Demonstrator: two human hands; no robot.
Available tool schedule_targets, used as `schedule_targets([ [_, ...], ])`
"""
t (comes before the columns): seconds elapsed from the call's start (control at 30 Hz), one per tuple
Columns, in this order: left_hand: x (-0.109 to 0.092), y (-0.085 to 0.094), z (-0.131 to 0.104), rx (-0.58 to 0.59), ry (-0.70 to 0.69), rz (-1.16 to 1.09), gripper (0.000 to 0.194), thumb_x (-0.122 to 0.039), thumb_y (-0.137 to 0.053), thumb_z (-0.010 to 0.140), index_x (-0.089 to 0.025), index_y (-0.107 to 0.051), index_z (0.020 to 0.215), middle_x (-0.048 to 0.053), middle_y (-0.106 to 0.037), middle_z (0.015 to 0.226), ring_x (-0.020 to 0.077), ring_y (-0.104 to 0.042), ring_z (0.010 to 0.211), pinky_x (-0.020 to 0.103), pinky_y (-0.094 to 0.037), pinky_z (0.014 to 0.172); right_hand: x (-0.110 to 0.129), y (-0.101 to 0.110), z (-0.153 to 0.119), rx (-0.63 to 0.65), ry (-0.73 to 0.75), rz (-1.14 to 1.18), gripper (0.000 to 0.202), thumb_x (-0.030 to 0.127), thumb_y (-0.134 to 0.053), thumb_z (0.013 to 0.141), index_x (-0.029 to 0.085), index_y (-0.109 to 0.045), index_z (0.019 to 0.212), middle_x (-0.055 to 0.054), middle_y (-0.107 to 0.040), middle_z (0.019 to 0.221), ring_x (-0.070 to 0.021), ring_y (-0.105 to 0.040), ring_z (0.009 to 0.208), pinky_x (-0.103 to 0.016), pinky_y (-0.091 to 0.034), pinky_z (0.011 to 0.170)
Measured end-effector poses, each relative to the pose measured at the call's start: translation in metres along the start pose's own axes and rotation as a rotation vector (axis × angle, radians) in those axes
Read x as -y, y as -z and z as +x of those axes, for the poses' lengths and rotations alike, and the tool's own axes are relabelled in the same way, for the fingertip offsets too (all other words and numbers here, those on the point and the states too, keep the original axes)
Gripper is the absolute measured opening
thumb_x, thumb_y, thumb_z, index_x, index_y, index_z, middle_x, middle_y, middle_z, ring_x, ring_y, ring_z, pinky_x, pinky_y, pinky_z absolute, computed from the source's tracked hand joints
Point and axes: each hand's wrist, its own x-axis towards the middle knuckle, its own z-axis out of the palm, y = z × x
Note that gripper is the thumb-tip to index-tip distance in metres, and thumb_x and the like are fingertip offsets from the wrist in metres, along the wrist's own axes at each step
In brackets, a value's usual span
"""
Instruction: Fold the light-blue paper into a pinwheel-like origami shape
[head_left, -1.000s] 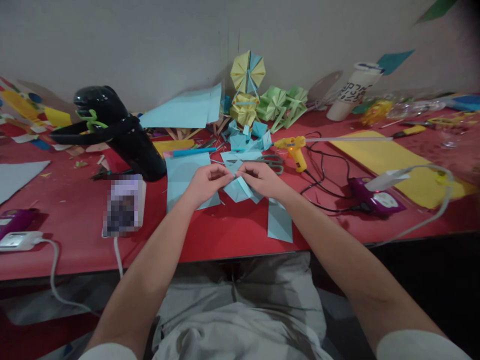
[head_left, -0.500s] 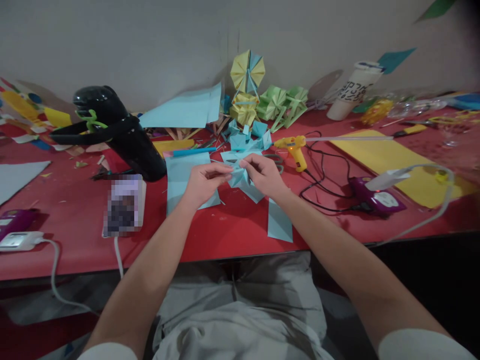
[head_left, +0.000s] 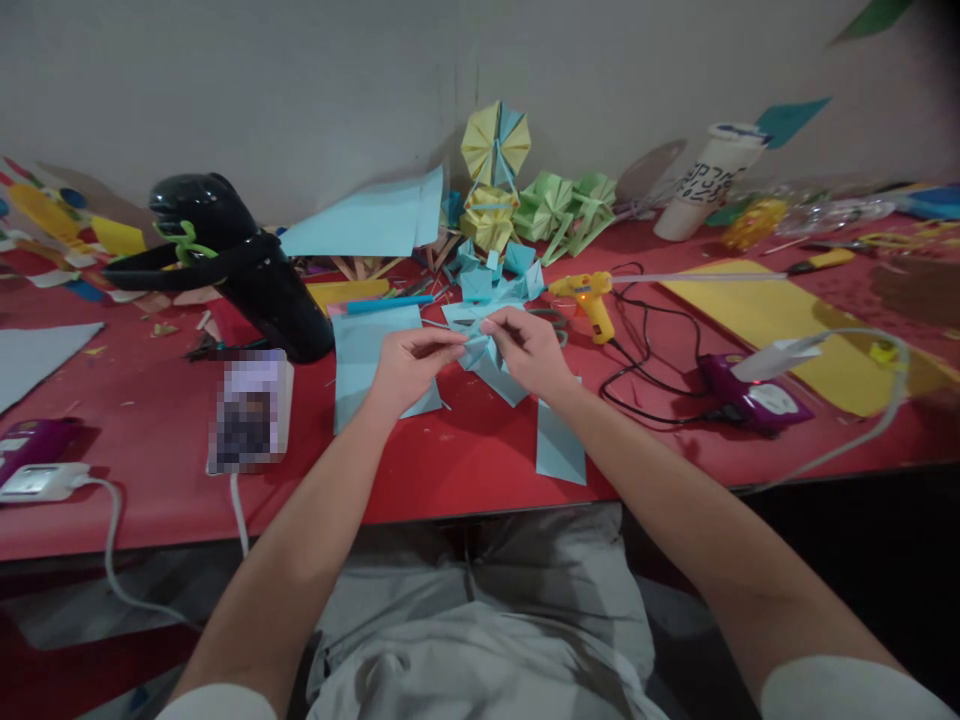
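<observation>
Both my hands pinch a small folded piece of light-blue paper (head_left: 478, 352) above the red table. My left hand (head_left: 412, 368) has its fingertips on the piece's left edge. Thumb and fingers of my right hand (head_left: 529, 350) grip its right side. Beneath my hands lie flat light-blue paper sheets (head_left: 364, 365), and another blue slip (head_left: 560, 445) rests by my right wrist. Just behind is a cluster of folded blue paper pieces (head_left: 487, 275). Partly hidden behind my right hand are the grey loops of what look like scissors (head_left: 556, 325).
A yellow glue gun (head_left: 592, 300), its light lit, lies right of my hands, its black cord running to a purple power strip (head_left: 757, 392). A black bottle (head_left: 255, 270) leans at left, near a phone (head_left: 251, 410). Yellow and green paper fans (head_left: 495, 145) stand against the wall.
Hardly anything differs. Both hands keep their pinch on the folded blue paper, with only a slight shift of the fingers and of the paper between them.
</observation>
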Motion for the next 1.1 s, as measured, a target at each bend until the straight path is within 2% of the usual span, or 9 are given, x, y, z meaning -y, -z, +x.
schedule_targets([
  [0.2,0.003,0.001,0.001,-0.122,0.006,0.054,0.009,-0.028,-0.074,0.074,-0.022,-0.077,0.08,0.003,-0.076,0.082,0.0201,-0.068,0.082,0.036,-0.055,0.08,0.003,-0.001,0.0,-0.005,-0.028,0.066,0.038,0.055,-0.048,0.092,0.02,-0.06,0.085,-0.001,-0.054,0.071,-0.0121,-0.048,0.064,-0.028,-0.041,0.061],
  [0.33,0.005,0.003,0.002,-0.193,0.02,0.08,0.011,-0.029,-0.073,0.076,-0.02,-0.075,0.083,0.004,-0.074,0.083,0.019,-0.066,0.08,0.034,-0.053,0.078,0.001,0.001,0.001,-0.011,-0.014,0.125,0.033,0.052,-0.057,0.088,0.02,-0.061,0.089,-0.003,-0.062,0.084,-0.013,-0.057,0.075,-0.028,-0.047,0.069],
  [0.53,0.006,0.003,0.003,-0.132,-0.019,0.114,0.008,-0.025,-0.068,0.079,-0.019,-0.071,0.083,0.003,-0.072,0.082,0.0155,-0.063,0.074,0.029,-0.051,0.071,-0.004,0.0,0.001,0.085,0.051,0.035,0.028,0.048,-0.066,0.082,0.02,-0.062,0.082,-0.006,-0.064,0.095,-0.0163,-0.06,0.087,-0.028,-0.05,0.071],
  [0.73,0.008,-0.001,0.002,-0.027,-0.095,0.196,0.008,-0.022,-0.063,0.081,-0.02,-0.069,0.087,0.004,-0.072,0.09,0.0156,-0.065,0.083,0.027,-0.05,0.073,-0.013,-0.002,0.001,0.047,0.101,0.065,0.028,0.047,-0.069,0.081,0.02,-0.061,0.074,-0.005,-0.065,0.09,-0.0165,-0.061,0.084,-0.029,-0.051,0.068],
  [0.93,0.01,0.001,0.003,-0.046,-0.129,0.23,0.006,-0.021,-0.066,0.08,-0.02,-0.071,0.08,0.004,-0.072,0.085,0.0154,-0.064,0.078,0.027,-0.048,0.068,-0.009,-0.004,-0.001,0.068,0.095,0.036,0.028,0.047,-0.069,0.081,0.021,-0.062,0.072,-0.006,-0.067,0.094,-0.0175,-0.062,0.085,-0.03,-0.052,0.068],
  [1.1,0.008,0.001,0.003,-0.054,-0.176,0.232,0.006,-0.017,-0.066,0.079,-0.02,-0.071,0.077,0.004,-0.072,0.085,0.0161,-0.065,0.081,0.028,-0.049,0.07,-0.006,-0.005,-0.002,0.064,0.08,0.042,0.027,0.047,-0.068,0.081,0.021,-0.061,0.076,-0.006,-0.067,0.092,-0.0169,-0.062,0.085,-0.03,-0.053,0.069],
])
